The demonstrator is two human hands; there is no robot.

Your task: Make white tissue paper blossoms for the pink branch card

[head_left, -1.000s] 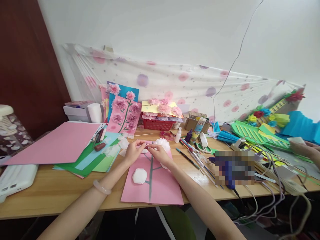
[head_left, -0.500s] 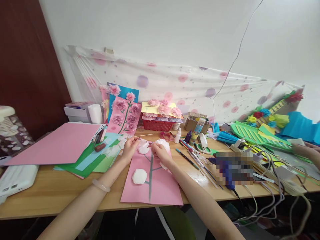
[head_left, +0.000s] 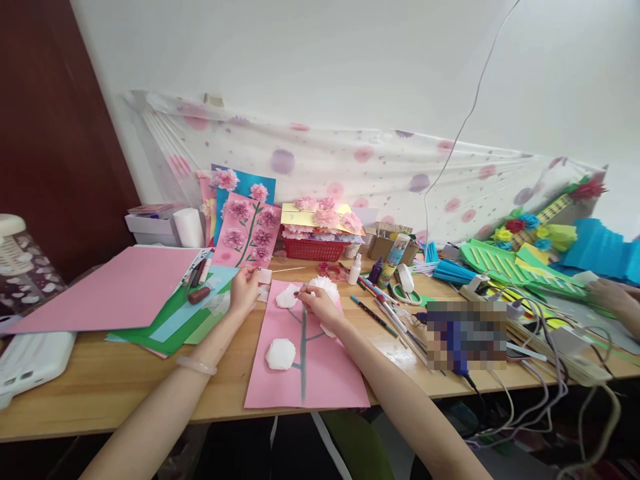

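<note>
A pink sheet (head_left: 330, 377) lies before me, with a green-grey painted stem (head_left: 303, 347) and side branches. My left hand (head_left: 245, 293) is beyond its upper left corner, pinching a small whitish square of paper (head_left: 265, 275). Over the sheet's upper part, my right hand (head_left: 320, 307) has its fingertips pressed together at the right edge of a white tissue round (head_left: 287, 298); what they grip is too small to make out. Lower left on the sheet is another white tissue round (head_left: 281, 354). A ruffled white tissue flower (head_left: 326, 288) sits behind my right hand, partly covered.
Coloured paper (head_left: 125, 287) is stacked on the left. A red basket (head_left: 315, 250) of tissue flowers stands at the back. Right of the sheet are pens (head_left: 375, 317), a small white bottle (head_left: 355, 270) and a power strip (head_left: 540, 350) with cables. Another person's hand (head_left: 613, 293) is far right.
My left hand has moved left, away from the upper tissue round, with the small paper square in its fingers. My right hand has shifted slightly left and stays at that round.
</note>
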